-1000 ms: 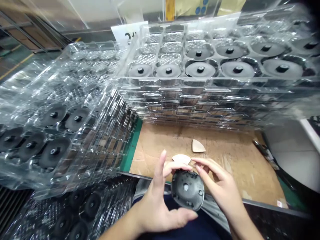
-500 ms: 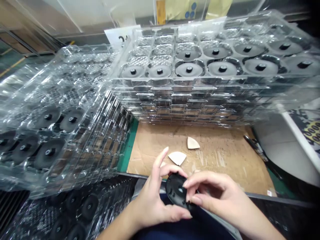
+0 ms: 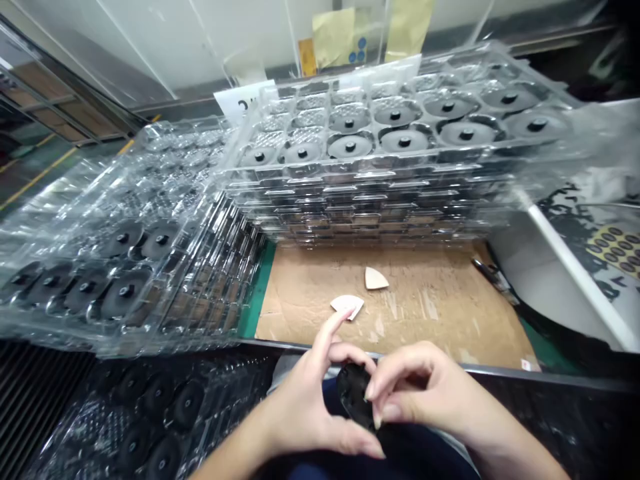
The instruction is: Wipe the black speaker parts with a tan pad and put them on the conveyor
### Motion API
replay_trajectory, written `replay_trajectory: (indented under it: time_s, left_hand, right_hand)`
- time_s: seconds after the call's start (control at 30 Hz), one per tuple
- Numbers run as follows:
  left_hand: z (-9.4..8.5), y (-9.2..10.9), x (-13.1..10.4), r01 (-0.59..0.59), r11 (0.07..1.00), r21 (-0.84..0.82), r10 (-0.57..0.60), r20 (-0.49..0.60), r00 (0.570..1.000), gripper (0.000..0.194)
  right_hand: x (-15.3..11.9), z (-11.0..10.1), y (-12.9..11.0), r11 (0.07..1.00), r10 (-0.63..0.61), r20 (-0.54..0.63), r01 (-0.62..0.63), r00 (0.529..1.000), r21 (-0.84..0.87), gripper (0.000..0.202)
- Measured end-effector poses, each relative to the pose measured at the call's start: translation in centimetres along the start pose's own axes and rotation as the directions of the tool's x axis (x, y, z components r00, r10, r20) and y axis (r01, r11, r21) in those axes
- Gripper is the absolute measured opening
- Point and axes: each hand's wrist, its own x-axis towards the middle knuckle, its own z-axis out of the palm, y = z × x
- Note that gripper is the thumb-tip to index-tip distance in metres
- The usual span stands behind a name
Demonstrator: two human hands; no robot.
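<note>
Black disc (image 3: 349, 390) between left fingers (image 3: 350, 351), right fingers (image 3: 395, 371) at edge.

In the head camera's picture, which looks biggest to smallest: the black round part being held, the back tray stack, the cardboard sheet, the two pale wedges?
1. Back tray stack
2. Cardboard sheet
3. Black round part, partly covered by fingers
4. Near wedge and far wedge: unranked, since nearness makes it unsure.

the right hand (image 3: 425, 381) partly hides the black disc (image 3: 351, 388)
</note>
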Motion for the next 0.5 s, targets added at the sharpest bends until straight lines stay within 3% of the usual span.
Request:
replay_trajectory:
  time_s: [0.13,0.3,0.5]
  left_hand:
    - [1.7,0.3,-0.1,-0.022,0.994,0.108,0.021,0.007,1.000,0.119]
    - [4.2,0.5,-0.2,-0.134,0.971,0.198,0.117,0.093,0.989,0.111]
    - [8.0,0.8,-0.8,-0.239,0.909,0.341,0.167,0.228,0.959,0.111]
  right_hand:
    - [-2.1,-0.2,0.8,0.998,-0.064,-0.009,0.064,0.998,0.012,0.013]
    - [-5.8,0.1,2.4,0.988,-0.118,-0.157,0.132,0.981,0.084,0.013]
    - [-11.2,0.7,4.4,0.961,-0.275,-0.278,0.257,0.920,-0.102,0.010]
